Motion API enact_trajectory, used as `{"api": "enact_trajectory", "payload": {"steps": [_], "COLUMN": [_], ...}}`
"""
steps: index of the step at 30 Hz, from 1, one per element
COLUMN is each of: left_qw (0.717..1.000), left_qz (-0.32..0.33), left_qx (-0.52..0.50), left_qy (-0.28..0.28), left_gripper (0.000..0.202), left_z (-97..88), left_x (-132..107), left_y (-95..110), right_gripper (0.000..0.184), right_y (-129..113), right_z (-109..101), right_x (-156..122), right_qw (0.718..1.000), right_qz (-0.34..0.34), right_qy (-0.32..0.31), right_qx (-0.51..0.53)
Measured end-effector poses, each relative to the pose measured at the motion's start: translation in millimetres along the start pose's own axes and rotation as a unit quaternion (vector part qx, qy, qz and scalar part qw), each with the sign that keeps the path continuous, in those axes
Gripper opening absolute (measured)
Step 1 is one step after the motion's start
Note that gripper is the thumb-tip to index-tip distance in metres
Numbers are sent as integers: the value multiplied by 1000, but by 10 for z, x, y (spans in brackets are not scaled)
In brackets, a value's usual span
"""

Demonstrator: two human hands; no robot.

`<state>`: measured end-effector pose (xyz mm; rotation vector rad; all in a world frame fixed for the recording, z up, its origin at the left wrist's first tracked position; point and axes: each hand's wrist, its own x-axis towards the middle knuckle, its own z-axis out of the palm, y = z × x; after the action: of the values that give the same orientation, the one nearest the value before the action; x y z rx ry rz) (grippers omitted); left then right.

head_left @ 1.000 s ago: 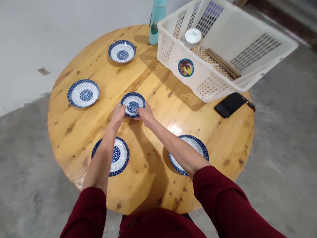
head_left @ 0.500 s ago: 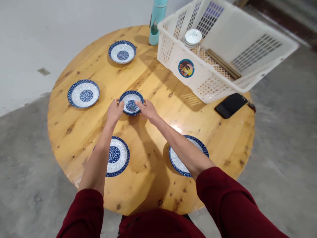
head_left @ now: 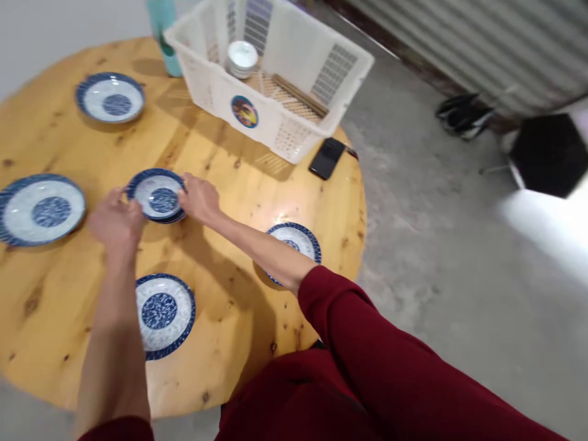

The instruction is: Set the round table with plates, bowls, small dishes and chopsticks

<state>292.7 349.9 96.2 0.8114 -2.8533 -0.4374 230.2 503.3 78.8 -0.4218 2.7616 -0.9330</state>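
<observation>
Near the middle of the round table, a small blue-and-white dish (head_left: 157,188) is between my two hands. At least one more dark blue rim shows beneath its lower right edge. My right hand (head_left: 200,197) grips the right side, thumb over the rim. On the left side, my left hand (head_left: 117,217) is closed at the rim, a little blurred. Larger plates of the same pattern lie around: one plate (head_left: 110,98) at the back left, another plate (head_left: 51,211) at the left, a third (head_left: 159,311) by my left forearm. One more plate (head_left: 301,236) is partly hidden under my right forearm.
A white plastic basket (head_left: 271,131) stands at the back of the wooden table (head_left: 220,361), holding stacked white bowls (head_left: 242,56) and chopsticks (head_left: 301,97). A turquoise bottle (head_left: 165,37) is beside it. A black phone (head_left: 327,158) lies near the right edge.
The view has swung to the right, so the table and everything on it sit further left. Both hands are still at the small dish. More floor and a corrugated wall show at right.
</observation>
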Motion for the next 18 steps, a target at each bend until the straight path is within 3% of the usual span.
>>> {"api": "enact_trajectory", "payload": {"steps": [3,5,8,12,18], "left_qw": [995,985,972,959,929], "left_qz": [24,64,111,170,219], "left_qx": [-37,-86,-153,-224,-250], "left_qy": [92,132,136,39,-160], "left_gripper": [54,51,46,42,46], "left_z": [-167,-296,-404,-284,159], "left_x": [-76,-263,-680,-1254,-1869], "left_y": [161,339,669,1100,1688], "right_gripper": [46,36,31,38,34], "right_y": [18,91,343,892,1762], "right_z": [-216,-418,-753,-1124,-1461], "right_x": [-63,-212,-593,-1271,-2149], "right_qw": [997,993,989,976,949], "right_qz": [18,25,19,53,152], "right_qy": [47,60,63,94,138], "right_qx": [66,103,130,190,239]}}
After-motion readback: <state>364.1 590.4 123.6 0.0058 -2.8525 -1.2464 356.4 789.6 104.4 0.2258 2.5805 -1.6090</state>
